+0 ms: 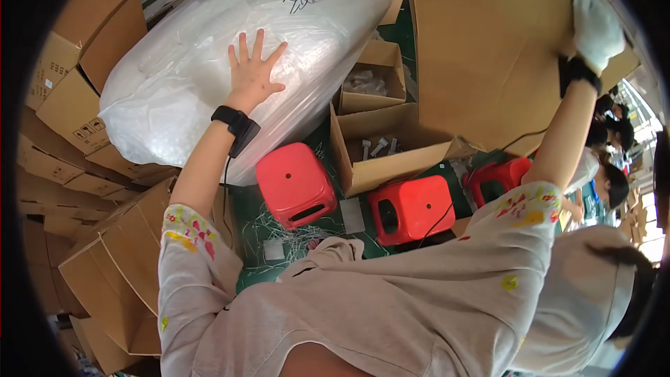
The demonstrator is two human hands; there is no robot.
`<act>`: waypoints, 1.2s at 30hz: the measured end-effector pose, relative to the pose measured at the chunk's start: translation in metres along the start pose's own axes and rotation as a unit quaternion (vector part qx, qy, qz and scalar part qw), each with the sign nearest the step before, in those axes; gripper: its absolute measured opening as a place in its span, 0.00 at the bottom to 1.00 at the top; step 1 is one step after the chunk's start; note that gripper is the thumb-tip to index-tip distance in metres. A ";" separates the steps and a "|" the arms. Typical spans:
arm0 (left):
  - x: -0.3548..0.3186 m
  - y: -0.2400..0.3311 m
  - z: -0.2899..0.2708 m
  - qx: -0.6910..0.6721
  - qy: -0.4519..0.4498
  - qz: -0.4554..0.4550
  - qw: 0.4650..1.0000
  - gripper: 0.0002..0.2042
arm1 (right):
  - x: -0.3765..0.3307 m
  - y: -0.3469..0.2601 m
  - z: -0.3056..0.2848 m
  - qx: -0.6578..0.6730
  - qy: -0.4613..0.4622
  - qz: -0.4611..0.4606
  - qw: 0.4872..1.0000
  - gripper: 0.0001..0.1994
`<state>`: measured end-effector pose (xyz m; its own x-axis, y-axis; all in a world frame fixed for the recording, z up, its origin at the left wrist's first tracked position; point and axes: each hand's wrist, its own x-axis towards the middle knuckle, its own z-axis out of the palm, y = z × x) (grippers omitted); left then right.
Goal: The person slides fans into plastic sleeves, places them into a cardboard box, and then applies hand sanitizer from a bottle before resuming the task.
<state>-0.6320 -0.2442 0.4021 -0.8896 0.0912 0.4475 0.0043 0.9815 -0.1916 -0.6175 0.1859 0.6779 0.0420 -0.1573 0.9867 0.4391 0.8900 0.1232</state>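
Observation:
My left hand point(252, 70) lies flat with fingers spread on a big clear plastic bag point(174, 77) full of pale packed goods; a black band sits on that wrist. My right hand point(595, 24), in a white glove, grips the top right edge of a large flat brown cardboard sheet point(481, 49) that stands upright at the upper right. A black band is on that wrist too.
Three red plastic stools point(293, 183) point(412, 208) point(497, 176) stand on the green floor below. Two open cartons point(377, 160) point(373, 77) hold small pale parts. Stacked brown cartons point(77, 98) line the left side. Other people point(614, 181) work at the right edge.

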 end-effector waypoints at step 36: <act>-0.012 0.011 0.016 -0.132 0.098 0.131 0.978 0.27 | -0.481 -0.119 -0.001 0.259 -0.662 -0.033 0.703 0.21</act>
<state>-0.6284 -0.2373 0.3801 -0.7376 0.3496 0.5777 0.3601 0.9274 -0.1014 -0.6888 0.1556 0.1890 -0.9852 0.0253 0.1694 0.0008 0.9897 -0.1431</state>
